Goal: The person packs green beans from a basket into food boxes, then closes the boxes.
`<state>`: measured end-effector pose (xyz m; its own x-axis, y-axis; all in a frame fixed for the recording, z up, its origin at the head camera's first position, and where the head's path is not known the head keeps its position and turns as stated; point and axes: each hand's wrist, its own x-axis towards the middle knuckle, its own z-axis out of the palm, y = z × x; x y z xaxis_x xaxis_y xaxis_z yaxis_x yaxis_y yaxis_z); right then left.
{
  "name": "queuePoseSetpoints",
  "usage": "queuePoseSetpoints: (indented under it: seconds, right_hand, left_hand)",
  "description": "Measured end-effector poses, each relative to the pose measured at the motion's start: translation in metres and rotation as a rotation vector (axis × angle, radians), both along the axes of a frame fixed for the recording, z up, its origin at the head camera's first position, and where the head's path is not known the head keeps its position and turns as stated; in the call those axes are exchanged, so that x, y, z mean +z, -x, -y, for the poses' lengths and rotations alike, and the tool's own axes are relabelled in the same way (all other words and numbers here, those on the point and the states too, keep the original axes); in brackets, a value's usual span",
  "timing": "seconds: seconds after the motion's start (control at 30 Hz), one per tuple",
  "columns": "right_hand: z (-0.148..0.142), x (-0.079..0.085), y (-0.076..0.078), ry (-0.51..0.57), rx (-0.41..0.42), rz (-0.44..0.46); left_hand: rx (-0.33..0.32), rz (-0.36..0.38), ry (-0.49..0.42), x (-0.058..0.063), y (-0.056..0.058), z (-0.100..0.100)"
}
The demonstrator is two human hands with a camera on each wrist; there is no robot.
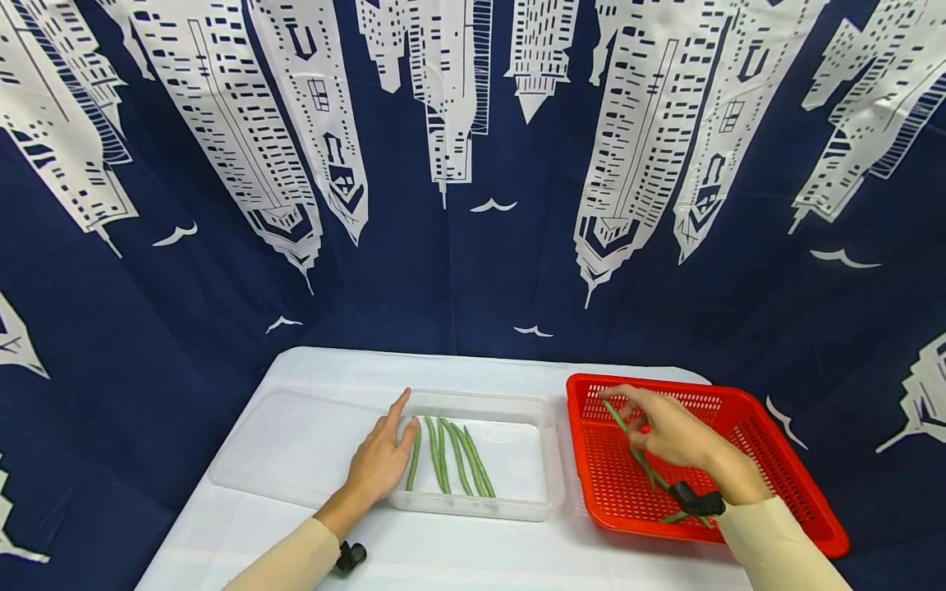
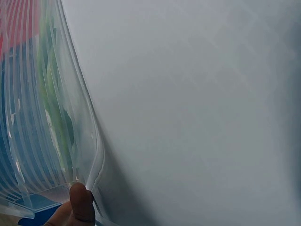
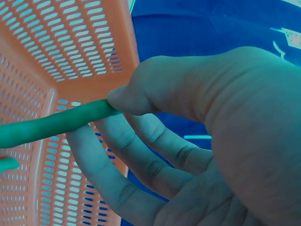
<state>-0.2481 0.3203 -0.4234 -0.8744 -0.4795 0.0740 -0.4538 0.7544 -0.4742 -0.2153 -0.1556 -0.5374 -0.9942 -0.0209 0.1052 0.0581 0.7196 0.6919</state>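
L sleeve (image 1: 284,562) nearest cam; clear lid (image 1: 296,443) flat beyond, L hand (image 1: 378,461) straight-fingered at L wall of clear tub (image 1: 473,507), prob. steadying it. Beans (image 1: 460,460) side by side in tub's L half, bare room R of them. Narrow gap, then red basket (image 1: 581,451): R hand (image 1: 668,427) pinches held bean (image 3: 56,123) near one end, thumb vs. fingers. Best lift high so trailing end clears both rims, then lay parallel w/ others
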Motion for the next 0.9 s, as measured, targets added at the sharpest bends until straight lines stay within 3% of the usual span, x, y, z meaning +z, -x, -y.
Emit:
queuePoseSetpoints:
  seconds: [0.57,0.9]
  right_hand:
    - [0.028,0.009,-0.009,0.060,-0.010,-0.057]
    - [0.048,0.012,-0.012,0.112,-0.010,-0.044]
  left_hand:
    - [-0.001,-0.005,0.000,-0.001,0.001,0.000]
    - [0.001,-0.003,0.002,0.000,0.000,0.000]
